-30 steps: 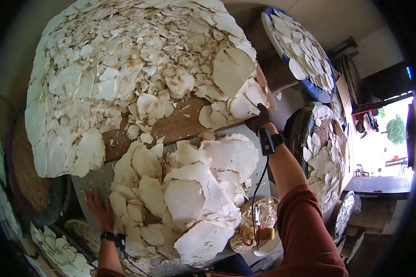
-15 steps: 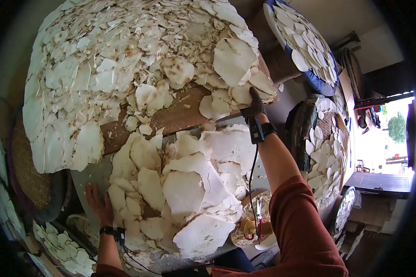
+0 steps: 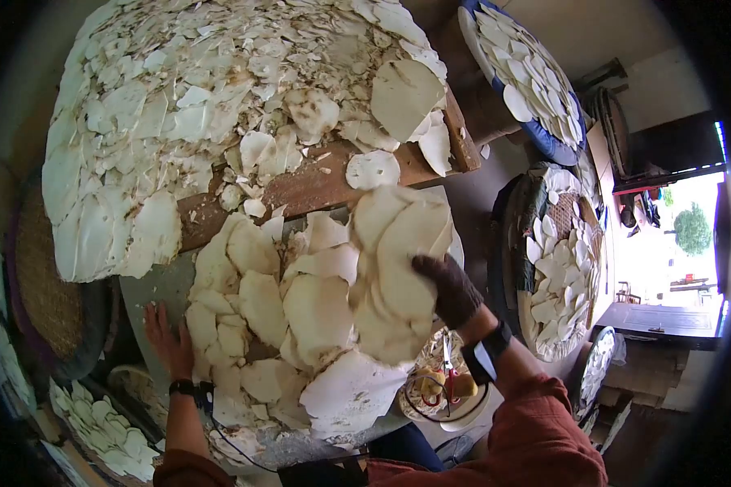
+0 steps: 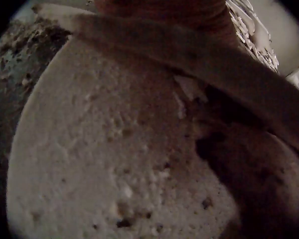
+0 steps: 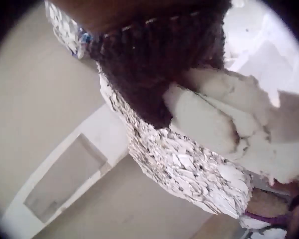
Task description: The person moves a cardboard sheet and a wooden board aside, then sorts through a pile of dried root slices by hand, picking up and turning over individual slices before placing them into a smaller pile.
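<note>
My right hand [image 3: 451, 290], in a dark knitted glove, holds a few thin cream-white slices [image 3: 398, 243] with the thumb on top. They hang over the right part of a pile of large pale slices [image 3: 321, 316]. In the right wrist view the glove [image 5: 154, 64] grips the edge of the overlapping slices [image 5: 204, 119]. My bare left hand [image 3: 169, 341] rests on the grey board [image 3: 158, 284], fingers spread, beside the pile's left side. A large slice [image 4: 104, 139] fills most of the left wrist view, and that hand's fingers are hidden there.
Beyond the pile, a large heap of slices [image 3: 179, 122] covers a wooden board [image 3: 300, 195]. Red-handled scissors [image 3: 448, 381] lie over a container at the lower right. Trays of slices [image 3: 532, 77] stand at the right, and a round woven basket [image 3: 49, 284] at the left.
My right hand has come from the heap's right edge back toward me, carrying slices off the wooden board to over the near pile. My left hand stays beside the pile.
</note>
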### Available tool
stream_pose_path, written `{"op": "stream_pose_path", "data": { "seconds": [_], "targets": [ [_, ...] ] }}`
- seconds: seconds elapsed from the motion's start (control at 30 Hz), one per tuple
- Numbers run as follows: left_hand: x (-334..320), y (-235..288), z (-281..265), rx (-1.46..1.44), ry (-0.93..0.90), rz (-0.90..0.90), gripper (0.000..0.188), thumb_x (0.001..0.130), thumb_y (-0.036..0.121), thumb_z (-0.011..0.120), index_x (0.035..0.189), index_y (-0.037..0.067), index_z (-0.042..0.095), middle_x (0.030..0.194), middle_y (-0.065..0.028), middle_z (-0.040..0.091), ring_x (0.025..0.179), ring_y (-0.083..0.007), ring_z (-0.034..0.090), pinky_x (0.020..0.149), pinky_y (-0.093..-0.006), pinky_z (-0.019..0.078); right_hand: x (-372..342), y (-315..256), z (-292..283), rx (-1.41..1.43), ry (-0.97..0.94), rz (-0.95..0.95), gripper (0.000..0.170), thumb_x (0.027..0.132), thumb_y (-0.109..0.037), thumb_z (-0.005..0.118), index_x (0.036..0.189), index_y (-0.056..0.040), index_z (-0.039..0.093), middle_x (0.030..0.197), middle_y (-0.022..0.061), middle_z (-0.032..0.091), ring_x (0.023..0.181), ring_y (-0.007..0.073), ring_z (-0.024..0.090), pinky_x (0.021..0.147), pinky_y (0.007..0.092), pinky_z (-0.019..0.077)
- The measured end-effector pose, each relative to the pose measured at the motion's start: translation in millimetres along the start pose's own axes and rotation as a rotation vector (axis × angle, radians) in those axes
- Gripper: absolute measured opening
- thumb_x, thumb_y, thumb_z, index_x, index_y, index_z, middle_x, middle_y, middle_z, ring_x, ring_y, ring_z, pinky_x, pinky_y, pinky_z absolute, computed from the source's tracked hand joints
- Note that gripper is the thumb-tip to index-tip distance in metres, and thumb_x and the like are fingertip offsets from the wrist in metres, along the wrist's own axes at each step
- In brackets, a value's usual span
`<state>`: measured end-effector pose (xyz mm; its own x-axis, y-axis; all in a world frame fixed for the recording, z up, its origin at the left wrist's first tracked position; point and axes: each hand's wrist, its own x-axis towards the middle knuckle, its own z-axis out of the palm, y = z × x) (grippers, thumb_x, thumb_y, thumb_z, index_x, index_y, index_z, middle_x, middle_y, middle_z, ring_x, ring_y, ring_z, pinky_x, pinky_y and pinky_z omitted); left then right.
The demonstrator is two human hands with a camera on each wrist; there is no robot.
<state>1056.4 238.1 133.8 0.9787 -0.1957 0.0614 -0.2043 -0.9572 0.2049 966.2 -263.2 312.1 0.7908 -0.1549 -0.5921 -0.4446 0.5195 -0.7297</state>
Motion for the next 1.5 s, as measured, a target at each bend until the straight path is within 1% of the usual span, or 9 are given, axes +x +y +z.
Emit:
{"op": "stream_pose_path", "data": {
  "seconds": [0.23,0.47,0.7,0.77,0.93,1.03,1.17,1.23,1.5],
  "targets": [
    [-2,-5,7,0.015,0.052,0.015,0.057,0.092,0.027,0.051,0.145,0.015,0.032,0.153,-0.0097,0.024,0.142,-0.0289,0.019,0.115,-0.0492,0.0164,-61,26,58,-0.554,-0.377,-0.163,0.046,0.088,-0.030,0.065,0.122,-0.0011,0.053,0.109,0.0120,0.064,0.098,0.0163,0.058,0.089,0.0335,0.0476],
    [-2,1,2,-0.036,0.069,0.015,0.058,0.091,0.024,0.053,0.144,0.014,0.034,0.153,-0.0105,0.024,0.142,-0.0299,0.019,0.115,-0.0495,0.0163,-41,55,53,-0.855,-0.160,0.208,0.049,0.090,-0.039,0.060,0.116,0.0014,0.055,0.102,0.0174,0.064,0.092,0.0198,0.060,0.084,0.0329,0.0481],
    [-1,-4,11,-0.018,0.069,-0.001,0.056,0.090,0.021,0.053,0.143,0.011,0.036,0.152,-0.0129,0.025,0.141,-0.0324,0.020,0.114,-0.0496,0.0161,-13,64,23,-1.295,-0.502,-0.170,0.050,0.086,-0.037,0.065,0.116,0.0015,0.056,0.104,0.0129,0.066,0.091,0.0246,0.064,0.085,0.0378,0.0490],
    [1,-5,10,-0.028,0.068,0.007,0.055,0.091,0.019,0.052,0.142,0.011,0.036,0.152,-0.0129,0.026,0.141,-0.0327,0.020,0.114,-0.0496,0.0160,36,30,-16,-0.226,-0.185,0.134,0.033,0.089,-0.019,0.061,0.116,-0.0020,0.057,0.098,0.0075,0.064,0.084,0.0177,0.064,0.074,0.0342,0.0535],
    [3,-1,9,-0.023,0.023,-0.024,0.052,0.092,0.017,0.050,0.142,0.011,0.036,0.152,-0.0138,0.025,0.141,-0.0335,0.019,0.114,-0.0502,0.0156,152,-55,-69,-0.124,0.246,-0.278,0.019,0.089,-0.028,0.064,0.092,-0.0092,0.059,0.080,0.0016,0.059,0.071,0.0132,0.059,0.070,0.0319,0.0526],
    [5,4,2,-0.018,-0.001,-0.037,0.052,0.093,0.019,0.049,0.143,0.011,0.035,0.152,-0.0146,0.025,0.142,-0.0335,0.019,0.114,-0.0510,0.0159,226,-62,-112,-0.276,0.326,-0.469,0.022,0.084,-0.024,0.069,0.100,-0.0116,0.060,0.086,0.0039,0.061,0.072,0.0178,0.061,0.066,0.0319,0.0528],
    [4,2,4,-0.022,0.012,-0.011,0.053,0.094,0.021,0.049,0.144,0.011,0.034,0.152,-0.0145,0.024,0.142,-0.0333,0.018,0.114,-0.0516,0.0164,268,-63,-110,0.077,0.346,-0.365,0.031,0.081,-0.023,0.072,0.108,-0.0125,0.061,0.092,0.0066,0.065,0.067,0.0198,0.059,0.057,0.0319,0.0498],
    [4,-2,7,-0.016,0.017,0.004,0.054,0.094,0.023,0.048,0.144,0.011,0.033,0.152,-0.0142,0.024,0.142,-0.0333,0.018,0.114,-0.0516,0.0163,272,-58,-98,-0.145,0.250,-0.609,0.032,0.083,-0.022,0.069,0.110,-0.0091,0.060,0.099,0.0085,0.064,0.082,0.0205,0.062,0.066,0.0349,0.0519],
    [7,5,2,0.014,-0.006,-0.032,0.055,0.093,0.024,0.049,0.144,0.011,0.034,0.152,-0.0136,0.025,0.142,-0.0333,0.019,0.114,-0.0517,0.0154,263,-60,-57,0.050,0.493,-0.503,0.033,0.083,-0.021,0.067,0.110,-0.0042,0.060,0.103,0.0101,0.064,0.086,0.0246,0.061,0.069,0.0360,0.0508]
  ]
}}
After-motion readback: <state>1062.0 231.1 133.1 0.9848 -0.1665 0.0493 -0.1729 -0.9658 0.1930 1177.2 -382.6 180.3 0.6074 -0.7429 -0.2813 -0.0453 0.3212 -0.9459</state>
